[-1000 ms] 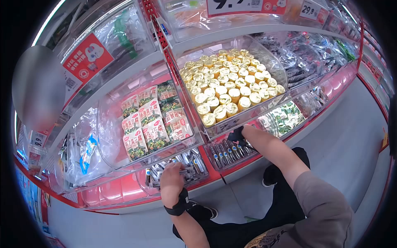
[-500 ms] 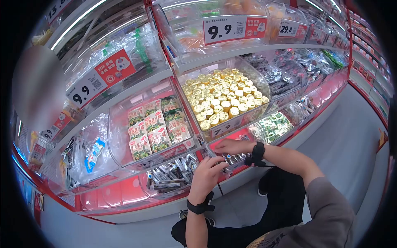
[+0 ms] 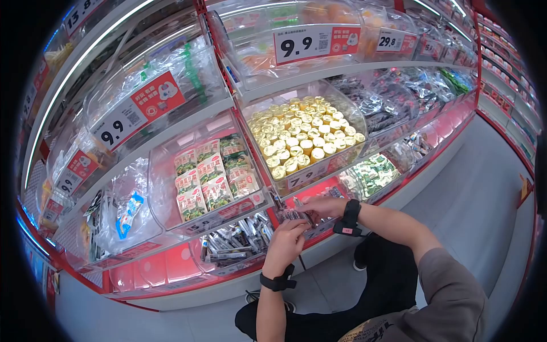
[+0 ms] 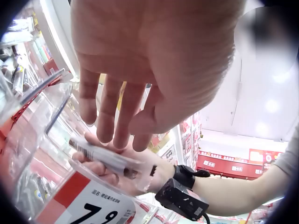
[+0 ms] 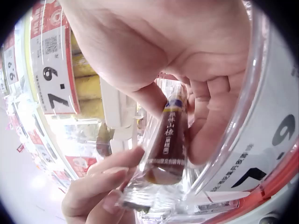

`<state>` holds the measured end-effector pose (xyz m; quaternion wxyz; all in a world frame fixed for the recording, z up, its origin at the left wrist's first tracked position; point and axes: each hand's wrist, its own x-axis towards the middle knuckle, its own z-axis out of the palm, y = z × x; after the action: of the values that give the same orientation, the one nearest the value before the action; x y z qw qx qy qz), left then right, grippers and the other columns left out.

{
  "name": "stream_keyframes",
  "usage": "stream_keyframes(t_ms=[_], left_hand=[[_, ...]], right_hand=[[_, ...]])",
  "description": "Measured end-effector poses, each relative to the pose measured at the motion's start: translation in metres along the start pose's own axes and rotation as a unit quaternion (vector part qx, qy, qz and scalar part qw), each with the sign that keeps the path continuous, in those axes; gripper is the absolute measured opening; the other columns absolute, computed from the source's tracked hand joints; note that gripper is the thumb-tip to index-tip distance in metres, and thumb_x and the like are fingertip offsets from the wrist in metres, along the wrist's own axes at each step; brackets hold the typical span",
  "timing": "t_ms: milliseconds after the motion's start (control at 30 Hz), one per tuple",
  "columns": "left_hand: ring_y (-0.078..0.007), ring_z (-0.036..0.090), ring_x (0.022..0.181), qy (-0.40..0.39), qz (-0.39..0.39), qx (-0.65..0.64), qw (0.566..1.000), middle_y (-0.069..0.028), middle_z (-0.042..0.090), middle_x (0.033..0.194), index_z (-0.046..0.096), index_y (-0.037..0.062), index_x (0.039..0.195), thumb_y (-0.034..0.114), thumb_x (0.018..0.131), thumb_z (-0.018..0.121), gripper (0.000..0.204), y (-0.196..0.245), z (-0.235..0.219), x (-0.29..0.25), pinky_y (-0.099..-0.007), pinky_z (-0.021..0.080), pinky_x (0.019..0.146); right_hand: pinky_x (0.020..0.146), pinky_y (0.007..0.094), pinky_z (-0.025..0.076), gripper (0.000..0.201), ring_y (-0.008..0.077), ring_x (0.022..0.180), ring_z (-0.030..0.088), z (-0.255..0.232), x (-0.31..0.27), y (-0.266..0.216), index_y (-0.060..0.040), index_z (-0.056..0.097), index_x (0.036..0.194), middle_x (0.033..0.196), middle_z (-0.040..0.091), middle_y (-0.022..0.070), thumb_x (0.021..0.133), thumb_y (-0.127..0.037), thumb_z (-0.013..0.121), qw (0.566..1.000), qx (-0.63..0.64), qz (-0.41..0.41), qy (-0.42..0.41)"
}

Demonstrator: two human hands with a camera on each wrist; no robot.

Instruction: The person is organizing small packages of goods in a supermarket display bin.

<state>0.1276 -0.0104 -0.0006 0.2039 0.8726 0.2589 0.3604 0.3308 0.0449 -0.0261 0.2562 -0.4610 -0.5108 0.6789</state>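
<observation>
Brown snack stick [image 5: 167,144] in clear wrapper sat in the right hand [image 3: 322,206], above the near edge of the low shelf; right thumb and fingers curled round it from both sides, gap only as wide as the stick; crinkled clear wrapper end pointed toward the left hand [image 3: 285,242]; left hand was near, to the left of the right one, fingers loosely extended and slightly bent, tips at or just beside the wrapper end; could not tell if they touched it. Both wrists wore black straps; left strap [image 3: 277,281], right strap [image 3: 350,218]. Bin of dark wrapped sticks [image 3: 236,242] lay left of the left hand on the low shelf; green-and-white packets [image 3: 373,171] lay right and farther along it. One level up, gold-topped yellow rolls [image 3: 307,134] stood in a clear bin behind a 7.9 price label [image 3: 307,178]; flat snack packs [image 3: 211,179] lay in the bin to their left; dark packets [image 3: 387,100] lay right; far above hung a 9.9 label [image 3: 316,43].
</observation>
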Motion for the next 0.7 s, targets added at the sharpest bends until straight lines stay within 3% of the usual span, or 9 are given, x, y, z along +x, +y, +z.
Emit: stream_keyframes(t_ms=[33,133,333,533,700], left_hand=[[-0.0298,0.058,0.094,0.001,-0.020,0.010,1.000,-0.0113,0.064,0.096,0.067,0.0012,0.091,-0.003,0.073,0.057,0.021,-0.002,-0.003,-0.002,-0.0360,0.048,0.081],[-0.0292,0.058,0.093,-0.007,-0.085,0.044,0.995,-0.0114,0.064,0.093,0.067,0.0018,0.089,0.001,0.074,0.058,0.017,-0.009,-0.009,-0.005,-0.0361,0.046,0.081],[-0.0305,0.057,0.088,-0.036,-0.055,0.077,0.995,-0.0122,0.063,0.087,0.065,0.0013,0.087,0.004,0.075,0.058,0.014,-0.018,-0.008,-0.004,-0.0378,0.046,0.078],[-0.0313,0.057,0.088,-0.048,-0.077,0.037,0.995,-0.0123,0.062,0.087,0.065,0.0017,0.086,0.005,0.075,0.059,0.013,-0.019,-0.012,-0.001,-0.0384,0.046,0.077],[-0.0313,0.057,0.088,-0.030,-0.065,0.039,0.997,-0.0125,0.062,0.086,0.065,0.0018,0.086,0.007,0.076,0.060,0.012,-0.020,-0.012,-0.002,-0.0388,0.046,0.077]], right_hand=[[0.054,0.0264,0.047,0.028,0.0128,0.061,0.060,0.001,-0.003,-0.003,-0.0048,0.058,0.086,0.076,0.064,0.0056,0.091,-0.032,0.055,0.999,0.020,0.028,0.013],[0.055,0.0285,0.048,0.029,0.0156,0.060,0.062,-0.005,0.010,0.011,-0.0053,0.058,0.087,0.071,0.064,0.0066,0.092,-0.034,0.053,0.993,0.098,0.006,0.063],[0.054,0.0313,0.048,0.023,0.0179,0.061,0.061,-0.018,0.032,0.021,-0.0052,0.057,0.088,0.073,0.064,0.0070,0.093,-0.026,0.049,0.985,0.156,0.022,0.064],[0.061,0.0290,0.047,0.020,0.0145,0.072,0.059,-0.031,0.061,0.021,-0.0058,0.059,0.090,0.084,0.062,0.0082,0.091,-0.024,0.051,0.996,0.068,0.002,0.066],[0.075,0.0330,0.046,0.034,0.0201,0.092,0.057,-0.036,0.078,0.016,-0.0035,0.060,0.101,0.102,0.061,0.0108,0.088,-0.034,0.054,0.992,-0.100,0.021,0.067]])
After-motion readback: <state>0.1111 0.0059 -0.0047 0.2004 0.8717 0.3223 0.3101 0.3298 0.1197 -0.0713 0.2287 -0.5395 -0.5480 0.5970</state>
